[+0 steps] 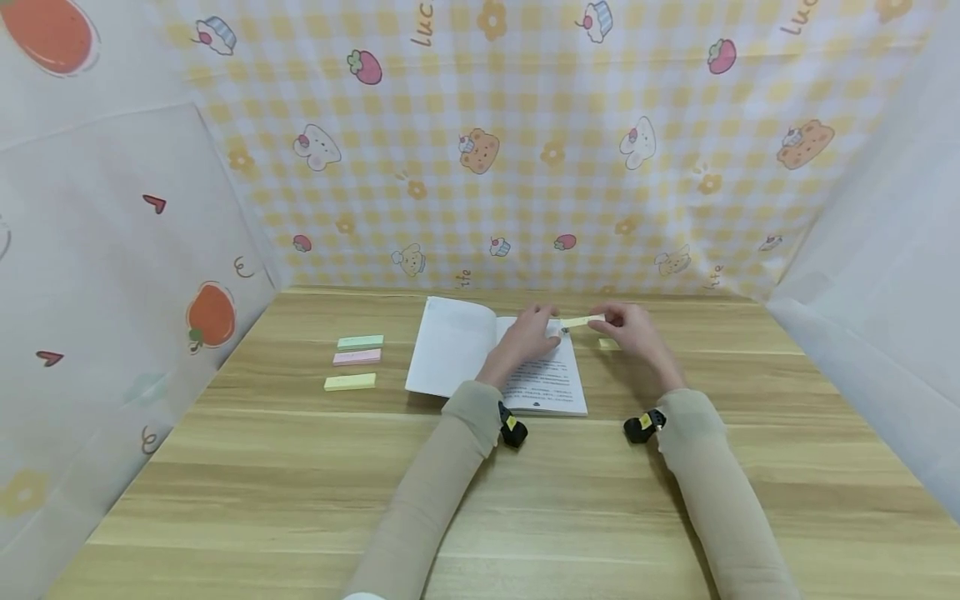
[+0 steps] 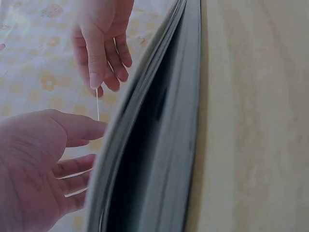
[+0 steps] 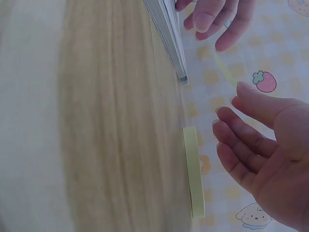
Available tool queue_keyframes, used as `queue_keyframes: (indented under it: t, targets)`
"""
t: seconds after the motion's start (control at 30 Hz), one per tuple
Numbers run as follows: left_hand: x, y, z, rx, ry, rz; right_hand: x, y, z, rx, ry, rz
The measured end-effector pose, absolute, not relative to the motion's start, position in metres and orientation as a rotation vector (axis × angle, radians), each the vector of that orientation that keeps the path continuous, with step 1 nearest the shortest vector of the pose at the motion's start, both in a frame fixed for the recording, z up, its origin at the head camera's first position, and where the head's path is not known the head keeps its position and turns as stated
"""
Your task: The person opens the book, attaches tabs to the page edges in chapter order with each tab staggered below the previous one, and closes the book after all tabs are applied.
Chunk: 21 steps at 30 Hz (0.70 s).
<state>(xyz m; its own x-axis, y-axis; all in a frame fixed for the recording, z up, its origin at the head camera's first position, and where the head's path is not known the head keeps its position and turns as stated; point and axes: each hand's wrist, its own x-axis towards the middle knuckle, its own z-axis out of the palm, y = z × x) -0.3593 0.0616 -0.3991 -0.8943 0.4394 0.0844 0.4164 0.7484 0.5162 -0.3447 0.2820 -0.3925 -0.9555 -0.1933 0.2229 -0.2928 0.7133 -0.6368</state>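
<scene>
An open book (image 1: 450, 350) lies on the wooden table, with a blank left page and a printed right page. My right hand (image 1: 637, 337) pinches one end of a thin yellow sticky note strip (image 1: 576, 322) between thumb and finger, by the top right corner of the book. Over the upper part of the right page is my left hand (image 1: 525, 337), fingers loosely extended and fingertips close to the strip's other end. In the right wrist view the strip (image 3: 225, 70) spans between the two hands. A yellow sticky note pad (image 3: 194, 171) lies beneath the right hand.
Left of the book lie a green sticky note pad (image 1: 361, 342), a pink pad (image 1: 357, 357) and another yellow pad (image 1: 350, 382). A patterned yellow checked cloth (image 1: 517, 192) hangs behind the table's back edge.
</scene>
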Motion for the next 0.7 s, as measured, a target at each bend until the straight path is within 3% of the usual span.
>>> queue_keyframes:
  t: [0.7]
  targets:
    - [-0.3519,0.0624,-0.4001,0.813,2.916,0.675,-0.3478,0.2815,-0.3959,0.406,-2.847,1.122]
